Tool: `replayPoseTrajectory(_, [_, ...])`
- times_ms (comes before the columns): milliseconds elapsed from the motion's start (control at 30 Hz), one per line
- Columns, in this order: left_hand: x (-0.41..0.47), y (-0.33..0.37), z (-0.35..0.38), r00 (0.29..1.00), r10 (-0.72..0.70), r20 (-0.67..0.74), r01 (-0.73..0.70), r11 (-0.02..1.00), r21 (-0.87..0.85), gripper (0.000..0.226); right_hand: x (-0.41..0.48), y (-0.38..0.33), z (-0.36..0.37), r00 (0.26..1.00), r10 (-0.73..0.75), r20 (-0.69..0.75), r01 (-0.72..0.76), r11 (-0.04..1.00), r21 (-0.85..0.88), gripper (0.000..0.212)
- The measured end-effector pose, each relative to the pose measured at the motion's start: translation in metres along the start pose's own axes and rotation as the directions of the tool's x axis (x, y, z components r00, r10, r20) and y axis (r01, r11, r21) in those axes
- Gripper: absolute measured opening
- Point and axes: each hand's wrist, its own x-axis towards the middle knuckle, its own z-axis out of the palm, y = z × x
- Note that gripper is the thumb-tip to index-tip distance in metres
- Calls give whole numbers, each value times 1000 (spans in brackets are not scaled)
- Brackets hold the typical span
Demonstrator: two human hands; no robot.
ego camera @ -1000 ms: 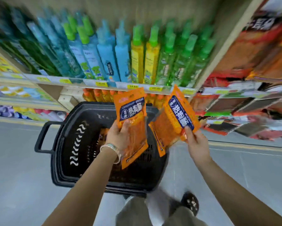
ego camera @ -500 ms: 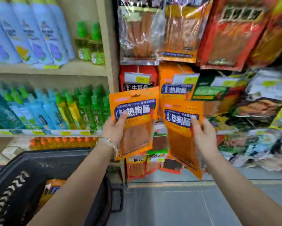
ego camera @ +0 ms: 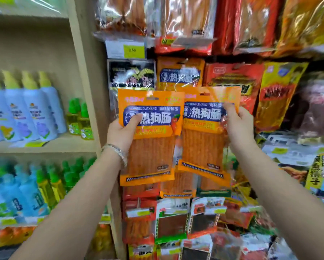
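Orange snack packs stand upright, edges meeting, before the hanging bags [ego camera: 232, 79]. We pinch the left pack [ego camera: 151, 147] in our left hand [ego camera: 121, 133], thumb on its label, and the right pack [ego camera: 202, 139] in our right hand [ego camera: 239, 125]. Our fingers behind are hidden, and the small print is blurred.

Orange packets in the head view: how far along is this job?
Done: left orange packet and right orange packet are held up just below a matching hung packet. In hand: left hand and right hand each grip one. Left: neither hangs on its own yet; hanging both probably remains.
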Motion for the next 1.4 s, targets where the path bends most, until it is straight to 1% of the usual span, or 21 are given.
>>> replayPoseTrajectory(100, [24, 11, 11, 1000, 21, 14, -21, 1000, 15, 30, 31, -14, 17, 1000, 0, -1, 0, 996, 88, 29])
replayPoseTrajectory(233, [51, 19, 22, 1000, 6, 27, -6, 1000, -11, 48, 64, -27, 39, 999, -3, 52, -6, 987, 158, 23])
replayPoseTrajectory(267, [56, 19, 25, 999, 8, 35, -8, 1000, -7, 48, 70, -29, 45, 998, -7, 59, -3, 987, 160, 22])
replayPoseTrajectory(367, [69, 18, 30, 997, 38, 64, -35, 998, -45, 28, 85, -31, 62, 998, 2, 56, -11, 987, 158, 22])
replayPoseTrajectory(533, [86, 13, 33, 994, 4, 107, 6, 995, -98, 25, 98, -21, 77, 994, 50, 92, -67, 979, 191, 26])
replayPoseTrajectory(633, [90, 12, 35, 993, -7, 118, 20, 994, -110, 26, 104, -10, 81, 996, 38, 83, -51, 987, 152, 31])
replayPoseTrajectory(767, [92, 13, 40, 993, -26, 117, 37, 995, -94, 30, 111, -1, 86, 996, -72, 61, 71, 997, 21, 43])
replayPoseTrajectory(833, [92, 15, 43, 993, -28, 114, 37, 996, -81, 32, 113, 4, 84, 985, -169, 45, 172, 981, -87, 35])
replayPoseTrajectory(900, [90, 17, 48, 994, -21, 106, 27, 998, -55, 35, 113, 12, 80, 973, -219, 76, 230, 955, -188, 17])
replayPoseTrajectory(933, [90, 17, 51, 994, -13, 108, 18, 999, -45, 36, 113, 17, 77, 971, -226, 73, 237, 943, -233, 25])
replayPoseTrajectory(967, [89, 17, 53, 994, -9, 113, 13, 999, -37, 37, 110, 19, 74, 971, -236, 33, 236, 937, -257, 40])
replayPoseTrajectory(1000, [88, 17, 56, 994, -8, 113, 12, 999, -35, 37, 107, 22, 71, 965, -263, -17, 251, 939, -235, 46])
replayPoseTrajectory(1033, [87, 17, 58, 994, -8, 108, 12, 999, -35, 37, 102, 22, 68, 955, -293, -36, 283, 943, -174, 40])
replayPoseTrajectory(1067, [85, 17, 61, 994, -5, 105, 8, 1000, -29, 38, 97, 21, 67, 955, -298, -16, 296, 952, -74, 27])
replayPoseTrajectory(1100, [84, 17, 65, 994, -1, 110, 2, 1000, -14, 43, 92, 19, 67, 962, -267, 49, 266, 964, 21, 19])
replayPoseTrajectory(1167, [79, 18, 73, 991, 10, 135, -12, 1000, 9, 46, 88, 15, 69, 961, -187, 202, 155, 974, 166, 28])
replayPoseTrajectory(1200, [76, 19, 77, 989, 20, 148, -23, 1000, 13, 45, 87, 13, 70, 954, -169, 246, 126, 975, 184, 31])
replayPoseTrajectory(1267, [71, 19, 83, 981, 48, 186, -50, 999, 8, 40, 87, 11, 73, 947, -183, 265, 138, 974, 181, 28])
replayPoseTrajectory(1333, [69, 18, 86, 971, 119, 209, -122, 993, 3, 31, 86, 9, 73, 954, -201, 222, 163, 970, 181, 28])
replayPoseTrajectory(1367, [70, 19, 86, 965, 168, 200, -173, 985, 9, 20, 86, 10, 72, 954, -220, 202, 184, 965, 185, 23])
replayPoseTrajectory(1400, [71, 21, 86, 957, 220, 187, -225, 974, 6, 21, 86, 11, 70, 952, -238, 191, 204, 962, 180, 18])
